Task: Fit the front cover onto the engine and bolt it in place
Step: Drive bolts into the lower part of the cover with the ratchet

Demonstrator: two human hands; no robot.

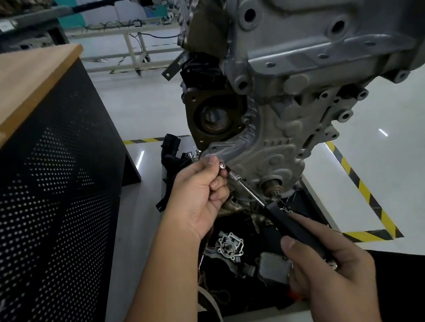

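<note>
Right hand is gripping the black driver handle, fingers curled round it, while the left hand is pinching a bolt at the tool's tip, against the front cover sitting on the engine's lower face

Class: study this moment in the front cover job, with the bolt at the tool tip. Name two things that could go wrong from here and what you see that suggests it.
1. The left hand only pinches the bolt at the driver tip; it could slip and drop among the loose parts below.
2. The right hand holds the driver at a slant to the front cover, so the bolt might start crooked and cross-thread.
</note>
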